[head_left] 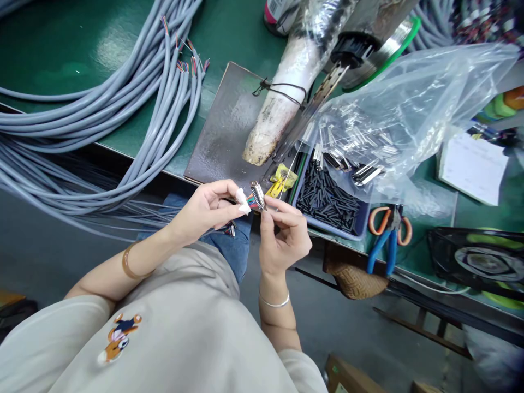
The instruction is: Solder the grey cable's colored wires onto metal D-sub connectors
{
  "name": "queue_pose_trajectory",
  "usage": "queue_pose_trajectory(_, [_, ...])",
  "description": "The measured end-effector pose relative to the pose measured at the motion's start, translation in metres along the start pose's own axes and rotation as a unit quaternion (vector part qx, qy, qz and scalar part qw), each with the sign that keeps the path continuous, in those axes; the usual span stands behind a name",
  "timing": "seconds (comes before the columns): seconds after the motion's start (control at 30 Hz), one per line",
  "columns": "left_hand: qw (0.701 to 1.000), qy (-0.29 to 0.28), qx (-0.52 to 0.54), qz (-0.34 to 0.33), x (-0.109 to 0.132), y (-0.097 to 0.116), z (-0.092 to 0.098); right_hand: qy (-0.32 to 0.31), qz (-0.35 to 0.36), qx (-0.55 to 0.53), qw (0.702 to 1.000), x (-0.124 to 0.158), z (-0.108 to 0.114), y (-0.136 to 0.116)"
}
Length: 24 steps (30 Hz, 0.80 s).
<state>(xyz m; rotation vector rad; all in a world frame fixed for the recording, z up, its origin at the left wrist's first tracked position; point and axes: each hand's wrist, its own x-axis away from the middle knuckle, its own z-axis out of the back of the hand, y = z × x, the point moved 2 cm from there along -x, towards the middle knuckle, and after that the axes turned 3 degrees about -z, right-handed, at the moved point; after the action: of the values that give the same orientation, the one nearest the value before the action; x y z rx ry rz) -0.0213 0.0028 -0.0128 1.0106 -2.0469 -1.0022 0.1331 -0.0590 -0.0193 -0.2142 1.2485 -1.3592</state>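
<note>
My left hand, with white wrapping on its fingertips, pinches thin coloured wires in front of the bench edge. My right hand grips a metal multi-pin connector between thumb and fingers. The wire ends reach the connector's pin side; whether each one is joined to it I cannot tell. Just behind the hands is a yellow piece at the bench edge. Below my left hand, another small connector hangs near my leg.
Grey cables with stripped ends lie at left. A plastic-wrapped tube and perforated metal shaft slope over a dark board. Right are a tray of black sleeves, plastic bag, solder spool, cutters and fan.
</note>
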Motion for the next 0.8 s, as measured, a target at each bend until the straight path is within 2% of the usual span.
queue_pose_trajectory(0.1, [0.997,0.049,-0.055,-0.039,-0.004,-0.002,-0.001,0.049,0.086,0.064,0.993,-0.002,-0.002,0.001])
queue_pose_trajectory(0.17, [0.993,0.074,-0.078,-0.053,-0.007,-0.002,-0.002,0.057,0.11,0.089,0.988,-0.004,-0.003,0.002])
queue_pose_trajectory(0.33, [0.982,0.105,-0.112,-0.106,-0.014,0.003,-0.006,0.025,0.074,0.063,0.995,-0.013,-0.005,0.005])
queue_pose_trajectory(0.53, [0.975,0.104,-0.141,-0.139,-0.015,0.006,-0.008,0.017,0.051,0.017,0.998,-0.019,-0.004,0.005])
queue_pose_trajectory(0.8, [0.965,0.099,-0.173,-0.171,-0.013,0.007,-0.01,0.009,0.033,0.015,0.999,-0.018,-0.001,0.008])
